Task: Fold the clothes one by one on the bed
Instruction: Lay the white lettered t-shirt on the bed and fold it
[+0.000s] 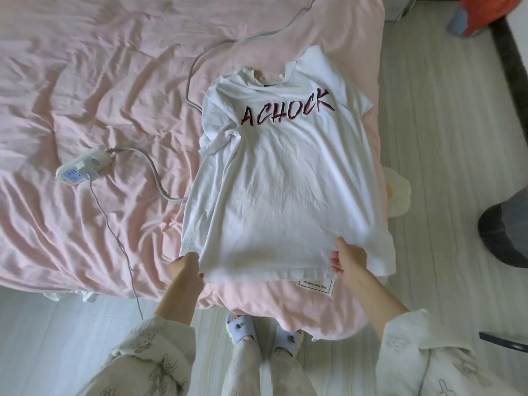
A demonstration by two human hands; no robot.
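White T-shirt (283, 178): lies front side up on the pink sheet of the bed (85, 81), collar away from the person, hem toward them. Lettering "ACHOCK" in dark red across the chest. Left sleeve bunched and folded inward; right sleeve spread toward the bed's edge.

Left hand (185, 267): at the hem's left corner, fingers curled round the fabric edge, holding it.

Right hand (348, 260): at the hem toward the right side, thumb on top, fingers pinching the fabric. A strip of hem extends past it on the outer side.

Label (315, 287): white patch with small script, on the sheet just below the hem, beside the right hand's fingers.

Power strip (84, 167): white with blue sockets, on the sheet well to the left of the left hand, beyond it. Its grey cable (154, 175) curves to the shirt's left edge and passes under it; a thinner cord (120, 247) trails off the bed's near edge, left of the left hand.

Slippers (265, 332): pale, on the floor below both hands, at the bed's foot.

Flower-shaped mat (398, 192): on the floor right of the bed, beyond the right hand.
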